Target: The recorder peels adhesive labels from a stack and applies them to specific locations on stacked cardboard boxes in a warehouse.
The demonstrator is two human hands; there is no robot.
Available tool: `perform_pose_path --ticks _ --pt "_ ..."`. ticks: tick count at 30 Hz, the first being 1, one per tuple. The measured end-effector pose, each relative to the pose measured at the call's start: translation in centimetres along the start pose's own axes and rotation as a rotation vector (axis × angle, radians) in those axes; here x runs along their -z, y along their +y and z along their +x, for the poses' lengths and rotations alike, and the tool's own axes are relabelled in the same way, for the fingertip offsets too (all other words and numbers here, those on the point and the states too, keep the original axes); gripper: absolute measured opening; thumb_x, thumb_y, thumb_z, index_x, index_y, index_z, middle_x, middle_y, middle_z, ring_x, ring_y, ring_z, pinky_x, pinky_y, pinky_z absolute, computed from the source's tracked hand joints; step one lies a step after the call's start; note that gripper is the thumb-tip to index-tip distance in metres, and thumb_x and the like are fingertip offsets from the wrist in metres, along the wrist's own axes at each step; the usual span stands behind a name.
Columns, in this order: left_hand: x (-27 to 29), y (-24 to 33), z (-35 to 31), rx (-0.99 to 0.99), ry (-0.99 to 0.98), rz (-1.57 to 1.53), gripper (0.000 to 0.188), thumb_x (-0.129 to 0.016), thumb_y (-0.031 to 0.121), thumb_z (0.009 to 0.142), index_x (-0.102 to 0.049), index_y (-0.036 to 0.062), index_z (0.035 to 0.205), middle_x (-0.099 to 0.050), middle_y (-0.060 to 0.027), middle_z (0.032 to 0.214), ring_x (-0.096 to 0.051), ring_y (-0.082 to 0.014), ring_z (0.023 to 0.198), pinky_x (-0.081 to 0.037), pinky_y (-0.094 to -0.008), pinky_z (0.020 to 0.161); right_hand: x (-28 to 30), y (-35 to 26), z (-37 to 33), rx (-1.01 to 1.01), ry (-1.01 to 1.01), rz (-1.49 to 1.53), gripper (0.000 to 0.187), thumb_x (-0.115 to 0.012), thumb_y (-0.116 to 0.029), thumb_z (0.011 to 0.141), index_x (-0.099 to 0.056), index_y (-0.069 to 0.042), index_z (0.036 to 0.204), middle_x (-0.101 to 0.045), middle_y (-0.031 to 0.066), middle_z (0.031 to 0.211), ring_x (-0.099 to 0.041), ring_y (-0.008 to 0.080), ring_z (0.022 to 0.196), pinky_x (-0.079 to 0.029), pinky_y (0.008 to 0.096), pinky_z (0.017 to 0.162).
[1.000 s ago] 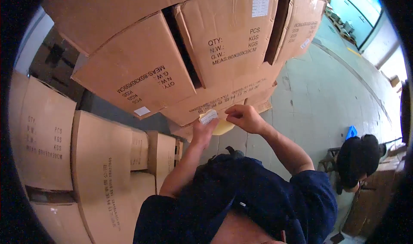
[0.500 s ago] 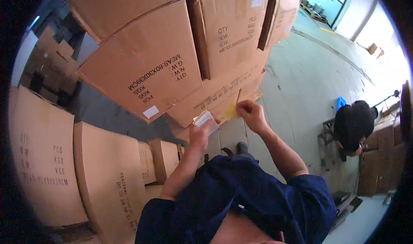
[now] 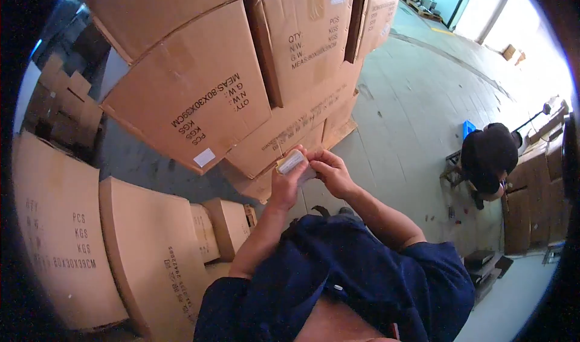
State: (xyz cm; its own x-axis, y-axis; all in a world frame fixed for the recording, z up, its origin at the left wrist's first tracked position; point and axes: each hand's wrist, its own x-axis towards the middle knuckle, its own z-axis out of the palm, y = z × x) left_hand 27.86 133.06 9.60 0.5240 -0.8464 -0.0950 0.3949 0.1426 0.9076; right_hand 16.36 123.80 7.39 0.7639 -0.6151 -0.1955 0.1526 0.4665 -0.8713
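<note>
Head view: my left hand [image 3: 284,190] holds a small stack of labels [image 3: 291,163]. My right hand [image 3: 331,172], curled, meets their right edge; grip unclear. Cartons [image 3: 193,91] piled ahead, 1 with a white sticker [image 3: 204,157] low down; more at left. Far right, 1 co-worker [image 3: 490,156], dark clothes.

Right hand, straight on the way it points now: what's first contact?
Most likely the left hand or the white label it holds; the right hand is right beside them, and whether it touches is unclear.
</note>
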Motion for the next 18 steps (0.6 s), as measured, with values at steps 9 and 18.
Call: perform_pose_path --ticks 9,18 --pt "-5.0 -2.5 2.8 -0.08 0.004 -0.108 0.055 -0.063 0.007 0.082 -0.038 0.0023 0.131 -0.052 -0.0082 0.115 -0.054 -0.0173 0.103 -0.045 -0.0312 0.089 5.2 -3.3 0.2 0.103 -0.091 -0.026 0.033 -0.061 -0.003 0.085 -0.048 0.003 0.115 -0.061 0.0126 0.105 -0.059 0.0189 0.095 -0.051 0.0345 0.081" --pt "-10.1 -5.5 4.4 0.193 -0.204 -0.414 0.036 -0.054 0.019 0.09 -0.049 0.0047 0.122 -0.057 -0.0068 0.112 -0.055 -0.0187 0.103 -0.046 -0.0342 0.089 10.8 -5.8 -0.2 0.024 -0.111 0.142 0.03 -0.059 0.001 0.084 -0.051 0.0 0.113 -0.061 0.0097 0.105 -0.059 0.0186 0.096 -0.05 0.0339 0.084"
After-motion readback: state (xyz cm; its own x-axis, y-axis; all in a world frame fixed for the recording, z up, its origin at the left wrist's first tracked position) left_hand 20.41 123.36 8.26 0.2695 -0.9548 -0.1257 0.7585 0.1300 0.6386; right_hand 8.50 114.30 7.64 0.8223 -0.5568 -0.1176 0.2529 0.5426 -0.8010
